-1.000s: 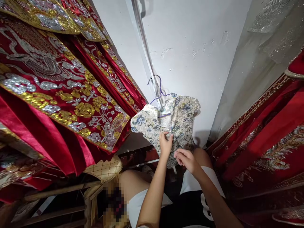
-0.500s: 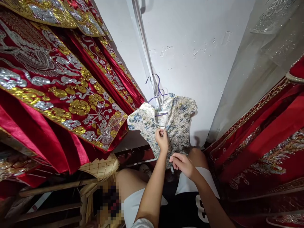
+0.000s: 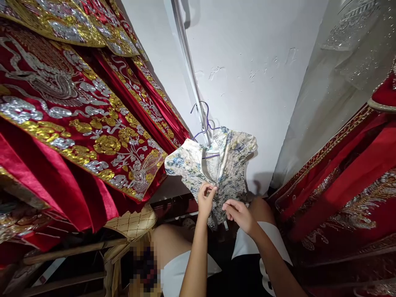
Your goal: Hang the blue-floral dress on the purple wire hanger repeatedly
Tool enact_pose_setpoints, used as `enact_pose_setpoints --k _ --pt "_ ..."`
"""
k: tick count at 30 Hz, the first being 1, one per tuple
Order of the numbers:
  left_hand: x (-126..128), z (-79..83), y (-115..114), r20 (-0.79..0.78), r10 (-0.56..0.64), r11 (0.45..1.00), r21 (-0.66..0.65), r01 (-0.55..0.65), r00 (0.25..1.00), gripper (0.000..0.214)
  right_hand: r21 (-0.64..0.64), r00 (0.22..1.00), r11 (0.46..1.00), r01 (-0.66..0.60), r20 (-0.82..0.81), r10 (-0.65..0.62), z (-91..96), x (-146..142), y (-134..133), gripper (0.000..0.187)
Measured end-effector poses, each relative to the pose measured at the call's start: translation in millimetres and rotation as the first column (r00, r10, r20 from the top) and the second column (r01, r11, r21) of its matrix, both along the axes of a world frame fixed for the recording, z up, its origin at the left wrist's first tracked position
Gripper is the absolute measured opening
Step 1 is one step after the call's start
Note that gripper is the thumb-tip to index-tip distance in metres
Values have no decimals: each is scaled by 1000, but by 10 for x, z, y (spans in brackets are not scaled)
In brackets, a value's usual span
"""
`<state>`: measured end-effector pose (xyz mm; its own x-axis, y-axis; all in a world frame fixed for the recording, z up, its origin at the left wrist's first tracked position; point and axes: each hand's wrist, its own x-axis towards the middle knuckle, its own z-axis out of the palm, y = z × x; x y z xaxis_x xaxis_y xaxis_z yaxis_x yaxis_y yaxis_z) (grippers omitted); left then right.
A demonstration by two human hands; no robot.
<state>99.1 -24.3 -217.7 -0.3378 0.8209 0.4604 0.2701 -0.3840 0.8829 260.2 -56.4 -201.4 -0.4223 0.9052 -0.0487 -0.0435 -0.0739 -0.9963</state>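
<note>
A cream blouse [image 3: 236,165] with a blue and grey floral print and short sleeves hangs on a purple hanger [image 3: 208,119]. Its front neckline parts in a V. At the bottom of that V, my left hand [image 3: 206,200] pinches the front edge between thumb and fingers; any small fastener there is hidden. Lower and to the right, my right hand [image 3: 239,215] is closed, thumb against curled fingers, in front of the blouse's lower part. Whether fabric lies in those fingers cannot be made out.
Red embroidered garments with gold and silver sequins [image 3: 107,144] hang at the left, and more red garments [image 3: 340,194] at the right. A metal pole [image 3: 188,66] runs along the white wall [image 3: 247,41]. A wooden chair [image 3: 111,255] with a cream cushion [image 3: 136,222] stands lower left.
My left hand has moved down the blouse's front, and the V opening reaches lower than before. My right hand has stayed nearly in place. The view has shifted slightly.
</note>
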Motion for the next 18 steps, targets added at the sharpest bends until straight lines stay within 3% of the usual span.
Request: enact_pose_setpoints --k 4,7,12,16,18 --pt "36 105 -475 75 -129 987 -83 135 989 24 11 990 992 128 -57 -127 0 -53 -3 48" --pt "61 272 -689 107 -255 949 -164 270 961 26 23 992 995 97 -81 -95 49 -107 -47 55" --pt "53 502 -824 97 -348 909 -208 361 933 26 86 995 996 30 -94 -22 209 -109 -139 56" --pt "45 516 -871 123 -299 926 -202 319 946 22 86 999 996 4 -51 0 369 -45 -180 52" --pt "72 475 -877 137 -334 914 -195 356 932 20 47 999 999 20 -38 -18 416 -28 -186 49"
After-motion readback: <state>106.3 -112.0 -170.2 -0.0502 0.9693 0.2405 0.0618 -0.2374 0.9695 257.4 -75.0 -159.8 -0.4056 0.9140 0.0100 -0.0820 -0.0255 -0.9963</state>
